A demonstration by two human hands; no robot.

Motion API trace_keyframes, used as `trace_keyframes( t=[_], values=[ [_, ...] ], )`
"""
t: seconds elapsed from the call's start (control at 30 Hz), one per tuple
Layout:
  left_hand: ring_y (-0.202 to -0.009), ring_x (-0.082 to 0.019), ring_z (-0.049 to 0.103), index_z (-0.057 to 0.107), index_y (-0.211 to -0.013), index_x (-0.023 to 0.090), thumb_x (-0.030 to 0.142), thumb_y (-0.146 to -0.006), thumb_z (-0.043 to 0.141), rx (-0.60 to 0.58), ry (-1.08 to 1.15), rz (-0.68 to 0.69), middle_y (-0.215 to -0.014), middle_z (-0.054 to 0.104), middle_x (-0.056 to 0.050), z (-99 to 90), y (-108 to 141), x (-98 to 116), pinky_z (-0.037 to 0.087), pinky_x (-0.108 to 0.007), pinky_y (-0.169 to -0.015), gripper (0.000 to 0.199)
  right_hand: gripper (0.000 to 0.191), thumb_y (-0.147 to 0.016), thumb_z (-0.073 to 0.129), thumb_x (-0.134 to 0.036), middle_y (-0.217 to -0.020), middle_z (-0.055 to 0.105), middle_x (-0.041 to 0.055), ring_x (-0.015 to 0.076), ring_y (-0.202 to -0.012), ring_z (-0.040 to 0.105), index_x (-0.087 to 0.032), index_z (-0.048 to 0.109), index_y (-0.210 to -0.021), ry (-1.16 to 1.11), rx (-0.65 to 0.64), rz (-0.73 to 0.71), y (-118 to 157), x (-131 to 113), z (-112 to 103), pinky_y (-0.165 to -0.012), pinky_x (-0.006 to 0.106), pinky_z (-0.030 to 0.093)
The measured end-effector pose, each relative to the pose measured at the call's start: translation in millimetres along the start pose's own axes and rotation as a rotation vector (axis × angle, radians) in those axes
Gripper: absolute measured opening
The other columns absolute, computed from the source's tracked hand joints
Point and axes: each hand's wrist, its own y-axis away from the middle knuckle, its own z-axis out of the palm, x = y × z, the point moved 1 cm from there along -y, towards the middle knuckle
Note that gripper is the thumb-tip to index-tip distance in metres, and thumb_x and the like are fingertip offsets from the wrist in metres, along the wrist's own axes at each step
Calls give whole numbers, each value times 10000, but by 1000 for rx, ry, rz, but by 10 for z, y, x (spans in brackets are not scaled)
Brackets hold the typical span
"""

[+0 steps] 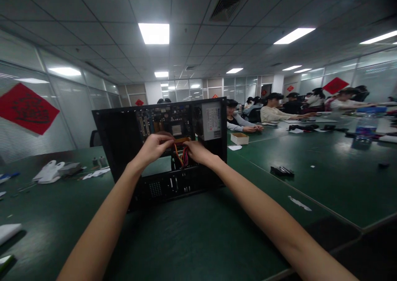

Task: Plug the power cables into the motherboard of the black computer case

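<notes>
A black computer case (116,148) stands upright on the green table, its open side facing me. Inside it are a motherboard (176,130) and, at the upper right, a silver power supply (212,121). My left hand (158,145) reaches into the case, fingers pinched at the left side of a bundle of coloured power cables (183,157). From the right, my right hand (197,150) has its fingers closed on the same bundle. The cables loop down between both hands, red, orange and yellow. Their fingertips partly hide the cable ends.
On the green table (186,239), a small box (239,138) and a black bracket-like part (281,171) lie to the right. A white plastic bag (49,171) and a grey block (70,169) are at left. Several people sit along the table at right, near a water bottle (366,128).
</notes>
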Motion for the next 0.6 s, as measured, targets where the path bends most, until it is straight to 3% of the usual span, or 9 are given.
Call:
trace_keyframes(
  t=[0.17, 0.37, 0.5, 0.6],
  values=[
    [-1098, -236, 623, 779, -1025, 181, 229, -835, 606, -125, -94, 57, -1167, 662, -103, 133, 12, -154, 485, -380, -993, 261, 344, -881, 499, -63, -1152, 707, 168, 257, -1095, 647, -120, 702, -1152, 18, -11, 115, 27, 145, 65, -914, 290, 452],
    [-1045, -255, 637, 778, -1005, 163, 195, -866, 594, -106, -345, 8, -1098, 684, -127, 361, 11, -478, 487, -375, -952, 233, 337, -847, 513, -76, -1097, 722, 186, 288, -1042, 674, -123, 724, -1106, 83, -17, 94, 23, 119, 68, -855, 308, 478],
    [-1068, -256, 657, 729, -1135, 161, 159, -843, 614, -93, -311, -73, -1136, 719, -122, 431, -12, -558, 487, -364, -964, 314, 342, -841, 526, -84, -1107, 718, 195, 289, -1052, 672, -119, 720, -1121, 116, -38, 86, 17, 83, 63, -881, 313, 478],
    [-948, -237, 695, 741, -1079, 139, 179, -837, 627, -94, -327, -135, -1035, 750, -121, 429, -93, -580, 515, -322, -860, 271, 341, -843, 543, -104, -1114, 717, 188, 280, -1057, 673, -124, 722, -1133, 132, -59, 72, 18, 53, 53, -894, 303, 479]
  ],
)
